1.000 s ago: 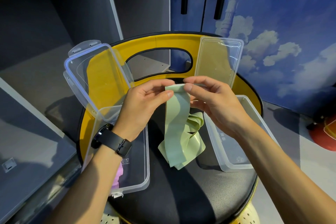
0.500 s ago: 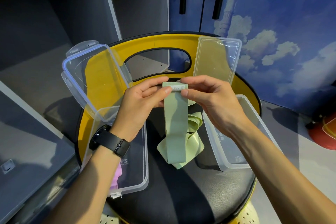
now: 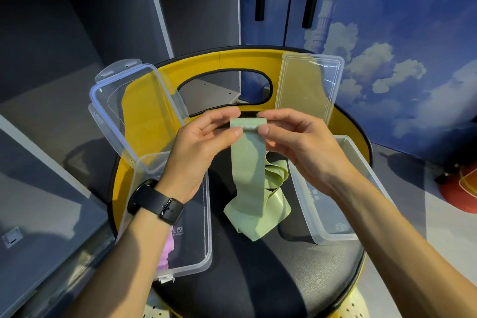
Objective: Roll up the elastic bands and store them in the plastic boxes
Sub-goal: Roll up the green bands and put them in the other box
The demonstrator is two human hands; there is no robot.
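Head view: on a black round stool seat [image 3: 258, 279], a clear plastic box [image 3: 198, 253] at left holds something pink [image 3: 169, 248]. The left hand [image 3: 198, 152] and right hand [image 3: 302, 147] each pinch, thumb against curled fingers, the folded top end of a pale green flat elastic band [image 3: 249, 170], which hangs to the seat. Another clear box [image 3: 333, 214] sits right.

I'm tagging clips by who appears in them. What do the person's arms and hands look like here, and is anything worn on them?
Both forearms are bare, with no sleeves in view and no gloves. The left hand has a black watch with a wide black strap and buckle on its wrist. The right hand and its wrist carry nothing; no rings show on either hand.
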